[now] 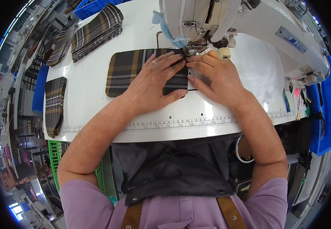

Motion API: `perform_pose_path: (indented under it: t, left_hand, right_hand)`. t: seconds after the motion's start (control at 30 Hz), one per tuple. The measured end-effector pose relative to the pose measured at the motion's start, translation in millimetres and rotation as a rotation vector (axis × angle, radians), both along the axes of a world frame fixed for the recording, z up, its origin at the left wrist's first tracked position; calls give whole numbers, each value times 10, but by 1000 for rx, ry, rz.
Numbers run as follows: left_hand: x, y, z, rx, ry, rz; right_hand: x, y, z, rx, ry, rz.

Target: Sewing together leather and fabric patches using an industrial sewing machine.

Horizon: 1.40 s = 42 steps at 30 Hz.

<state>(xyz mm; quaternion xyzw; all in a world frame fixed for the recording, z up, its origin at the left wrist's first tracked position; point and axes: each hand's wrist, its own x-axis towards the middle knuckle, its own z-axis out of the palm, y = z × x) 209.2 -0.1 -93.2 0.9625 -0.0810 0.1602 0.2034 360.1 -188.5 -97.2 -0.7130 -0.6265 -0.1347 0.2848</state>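
A dark plaid fabric piece (pixel 121 72) with tan and white stripes and rounded left corners lies flat on the white sewing table. Its right edge reaches the needle area of the sewing machine (pixel 175 23). My left hand (pixel 148 84) rests spread on top of the fabric, its thumb near the lower right corner and a ring on one finger. Along the fabric's right edge, my right hand (pixel 222 80) has its fingers stretched toward the presser foot (pixel 191 49), thumb apart. Both sets of fingertips are close to the foot. The needle tip is too small to make out.
Plaid fabric stacks (pixel 98 32) lie at the back left, and another plaid stack (pixel 55 103) sits by the left table edge. A ruler strip (pixel 173 125) runs along the front edge. Blue bins (pixel 327 126) flank the table; a green basket (pixel 55 160) is below left.
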Motion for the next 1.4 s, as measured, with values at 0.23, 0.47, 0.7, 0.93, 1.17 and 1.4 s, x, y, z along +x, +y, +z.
perform_pose_path:
  t: [0.23, 0.47, 0.7, 0.93, 1.17, 1.4]
  left_hand:
    - [-172, 55, -2, -168, 110, -154]
    - [82, 195, -22, -250, 14, -156]
    - [302, 334, -33, -128, -58, -94]
    - [391, 237, 84, 156, -24, 1]
    - [321, 153, -77, 107, -183, 72]
    - [354, 181, -159, 126, -59, 132]
  right_hand:
    - [15, -5, 9, -37, -7, 42]
    - [3, 4, 7, -34, -14, -2]
    - [-23, 28, 11, -33, -18, -19]
    - [-23, 27, 4, -33, -22, -46]
    - [-28, 32, 17, -32, 1, -40]
    - [-24, 16, 39, -25, -57, 3]
